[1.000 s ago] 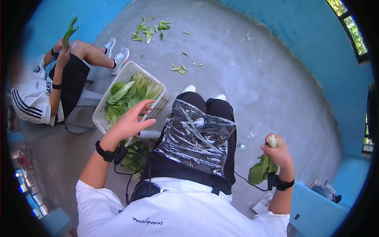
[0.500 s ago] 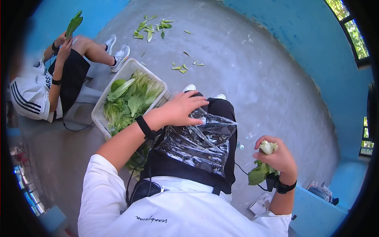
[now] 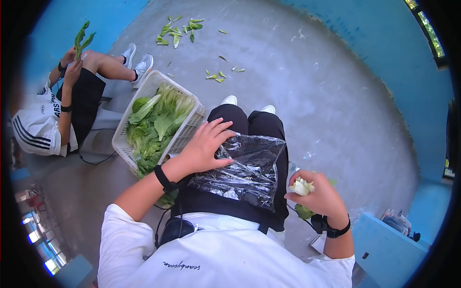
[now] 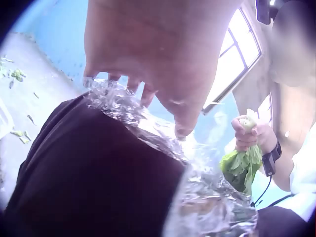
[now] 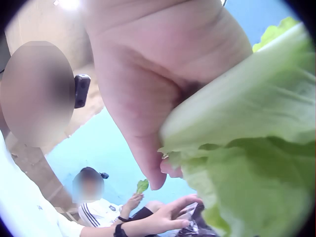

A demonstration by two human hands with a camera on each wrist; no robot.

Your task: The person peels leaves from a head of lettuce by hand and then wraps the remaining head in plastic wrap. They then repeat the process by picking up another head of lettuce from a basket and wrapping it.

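A sheet of clear plastic film [image 3: 240, 168] lies crinkled across the lap. My left hand [image 3: 204, 146] rests on its left edge with fingers spread; the left wrist view shows the fingertips touching the film [image 4: 148, 123]. At the right of the lap, my right hand [image 3: 319, 192] grips a leafy green vegetable by its pale stem end [image 3: 302, 186], the leaves hanging below. In the right wrist view the broad pale stalk [image 5: 232, 103] lies against the palm of my right hand [image 5: 153, 74], with fingers mostly hidden behind it.
A white plastic basket [image 3: 188, 129] full of leafy greens [image 3: 158, 120] stands left of my legs. Another person [image 3: 43, 120] sits at the far left holding a leaf [image 3: 81, 41]. Leaf scraps [image 3: 175, 33] lie on the floor ahead. A blue bench-like block [image 3: 389, 245] is at the right.
My left hand moved from above the basket's edge right over the lap, then slightly back left onto the film. My right hand, still gripping the vegetable, came a little closer to the lap.
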